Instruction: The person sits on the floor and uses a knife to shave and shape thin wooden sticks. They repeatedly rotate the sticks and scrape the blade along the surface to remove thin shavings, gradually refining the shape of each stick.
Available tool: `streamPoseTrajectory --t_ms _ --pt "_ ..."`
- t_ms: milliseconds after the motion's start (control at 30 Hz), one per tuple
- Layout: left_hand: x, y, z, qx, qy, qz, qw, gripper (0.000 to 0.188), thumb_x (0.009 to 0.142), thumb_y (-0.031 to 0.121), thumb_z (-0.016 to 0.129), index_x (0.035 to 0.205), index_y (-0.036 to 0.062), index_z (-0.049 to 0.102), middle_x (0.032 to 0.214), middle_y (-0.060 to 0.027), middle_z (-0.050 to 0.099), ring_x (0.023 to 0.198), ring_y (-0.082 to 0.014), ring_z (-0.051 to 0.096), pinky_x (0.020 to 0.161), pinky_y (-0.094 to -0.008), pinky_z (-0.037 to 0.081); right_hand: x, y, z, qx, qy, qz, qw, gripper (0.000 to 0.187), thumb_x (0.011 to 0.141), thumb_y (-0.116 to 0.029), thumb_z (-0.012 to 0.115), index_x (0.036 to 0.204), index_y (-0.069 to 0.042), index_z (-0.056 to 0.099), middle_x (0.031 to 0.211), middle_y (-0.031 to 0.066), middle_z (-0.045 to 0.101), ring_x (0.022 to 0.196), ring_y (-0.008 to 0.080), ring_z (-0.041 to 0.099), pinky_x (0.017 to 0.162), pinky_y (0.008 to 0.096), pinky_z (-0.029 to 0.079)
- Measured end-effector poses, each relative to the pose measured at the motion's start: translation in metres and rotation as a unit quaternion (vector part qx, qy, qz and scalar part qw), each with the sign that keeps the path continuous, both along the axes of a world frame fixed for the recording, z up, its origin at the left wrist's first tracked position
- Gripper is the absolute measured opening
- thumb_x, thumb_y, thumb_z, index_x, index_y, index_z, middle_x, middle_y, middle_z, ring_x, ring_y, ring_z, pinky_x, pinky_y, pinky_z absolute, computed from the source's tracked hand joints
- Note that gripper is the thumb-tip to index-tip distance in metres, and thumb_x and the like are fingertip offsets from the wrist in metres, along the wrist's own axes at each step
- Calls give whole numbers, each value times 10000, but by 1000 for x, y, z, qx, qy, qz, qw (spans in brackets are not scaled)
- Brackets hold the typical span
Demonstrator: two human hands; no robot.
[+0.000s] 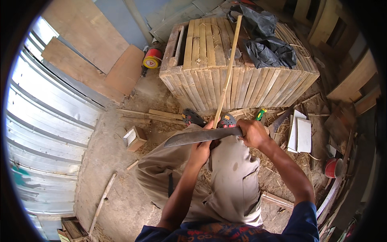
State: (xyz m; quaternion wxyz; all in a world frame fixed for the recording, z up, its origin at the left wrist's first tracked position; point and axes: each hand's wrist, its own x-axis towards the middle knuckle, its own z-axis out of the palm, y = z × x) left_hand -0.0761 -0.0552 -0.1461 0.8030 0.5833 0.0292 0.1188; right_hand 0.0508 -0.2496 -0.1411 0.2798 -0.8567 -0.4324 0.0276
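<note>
My left hand (pixel 200 152) is closed around the lower part of a long thin wooden strip (pixel 228 76), which slants up and away over the front of a slatted wooden stack. In my right hand (pixel 254 134) is the handle of a machete (pixel 189 138). Its dark, broad blade points left and lies across the strip at my left hand, in front of my knees. Whether the edge touches the strip I cannot tell. The strip's lower end is hidden behind the blade and hand.
Ahead stands the slatted wooden stack (pixel 242 88) with black plastic bags (pixel 269 52) on top. A green-handled tool (pixel 261 114), white panels (pixel 300 133) and a red tin (pixel 333 167) lie to the right. Leftward are a small wooden box (pixel 137 139) and a metal wall (pixel 48 133).
</note>
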Motion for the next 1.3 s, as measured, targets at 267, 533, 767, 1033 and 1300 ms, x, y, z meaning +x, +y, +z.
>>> streamPoseTrajectory --t_ms 267,533,767,1033,1300 --pt "-33 -12 10 75 49 24 996 420 1038 68 461 1447 -25 434 1426 -93 505 1122 -103 509 967 -246 406 4 -9 13 9 -96 -5 995 367 620 -45 691 980 -55 620 909 156 651 833 397 632 743 467 517" --pt "-46 -20 2 68 79 40 994 408 1046 82 433 1442 -13 445 827 46 536 641 -25 405 572 -188 346 11 -14 5 52 -126 -4 991 219 716 -57 694 912 -47 596 780 147 627 723 374 634 644 457 517" --pt "-127 -19 -11 -78 204 -19 976 405 1058 137 405 1448 32 447 700 44 433 537 -25 342 477 -191 270 -20 -49 -46 26 147 -225 963 211 775 16 633 970 -63 639 759 179 667 726 381 669 654 436 530" --pt "-5 0 13 -170 193 -10 966 419 1030 201 498 1440 116 494 697 56 427 497 -32 300 426 -206 211 -10 -16 2 -8 28 -120 992 200 739 -100 738 904 -69 630 830 173 680 772 379 668 697 467 533" --pt "20 -13 30 -88 124 -80 985 465 1012 228 541 1453 90 494 800 98 434 698 -14 368 639 -161 287 0 -8 23 -13 -63 -28 998 234 727 -97 744 908 -38 607 834 164 672 774 370 669 690 466 534"
